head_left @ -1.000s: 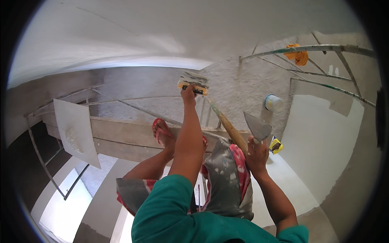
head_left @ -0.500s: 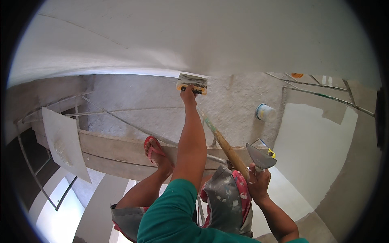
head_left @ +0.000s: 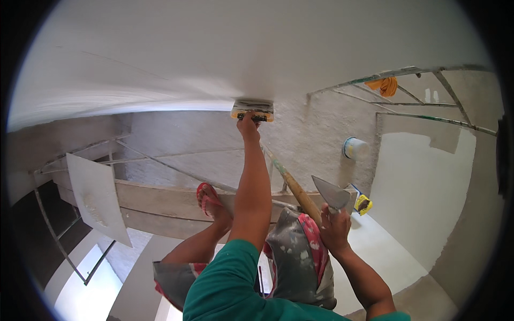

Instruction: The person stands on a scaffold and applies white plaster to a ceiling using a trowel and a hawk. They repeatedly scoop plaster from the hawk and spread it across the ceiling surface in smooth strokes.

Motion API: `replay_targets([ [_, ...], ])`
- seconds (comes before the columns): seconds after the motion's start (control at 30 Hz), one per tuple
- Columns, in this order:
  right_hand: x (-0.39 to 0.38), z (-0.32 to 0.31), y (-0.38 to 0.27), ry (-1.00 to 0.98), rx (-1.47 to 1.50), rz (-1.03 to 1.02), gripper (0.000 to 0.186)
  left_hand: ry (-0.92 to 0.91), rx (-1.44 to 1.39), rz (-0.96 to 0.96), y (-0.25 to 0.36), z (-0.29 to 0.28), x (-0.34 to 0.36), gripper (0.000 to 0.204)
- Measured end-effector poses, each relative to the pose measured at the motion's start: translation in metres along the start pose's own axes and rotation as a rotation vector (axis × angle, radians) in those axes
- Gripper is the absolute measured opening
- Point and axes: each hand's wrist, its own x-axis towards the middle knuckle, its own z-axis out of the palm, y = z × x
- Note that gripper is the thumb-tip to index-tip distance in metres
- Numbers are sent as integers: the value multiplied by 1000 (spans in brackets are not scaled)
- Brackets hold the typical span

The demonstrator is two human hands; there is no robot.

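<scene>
My left hand (head_left: 248, 126), arm stretched forward, is closed around a wide filling knife (head_left: 252, 107) with a dark, smeared blade and a yellowish back. The blade lies at the lower border of the pale, smooth wall surface (head_left: 257, 59); whether it touches cannot be told. Nearer to me, my right hand (head_left: 335, 231) grips a pointed trowel (head_left: 332, 193), its grey blade facing up and away. A wooden pole (head_left: 300, 193) with a green-stained upper part slants up just left of that hand.
My sandaled foot rests on a wooden plank (head_left: 155, 202) among scaffold tubes (head_left: 176, 174). A white board (head_left: 96, 198) leans at left. Below stands a pale bucket (head_left: 354, 148); an orange cloth (head_left: 386, 85) hangs on the right frame. A yellow-and-blue packet (head_left: 362, 204) lies beyond the trowel.
My right hand has shifted slightly left and up, turning the trowel blade. My left hand has barely moved with the filling knife. The view has tilted, showing more of the right scaffold frame and packet.
</scene>
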Motion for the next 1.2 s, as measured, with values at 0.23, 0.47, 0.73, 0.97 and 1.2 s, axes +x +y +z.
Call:
replay_targets([
  [0.23, -5, 1, 5, 75, 3, 66, 36, -134, -20, 102, 99, 77, -157, 12],
  [0.47, -10, -8, -4, 121, 15, 71, 27, -244, 9, 313, 219, 181, -359, 10],
  [0.73, -15, -2, -4, 181, 12, -5, 25, -459, 33, 603, 309, 249, -517, 15],
  [0.97, -7, 2, 9, 207, -34, 34, 25, -626, -49, 660, 312, 166, -505, 21],
  [1.2, -1, 7, 10, 154, -117, -36, 31, -265, 19, 353, 234, -23, -305, 39],
])
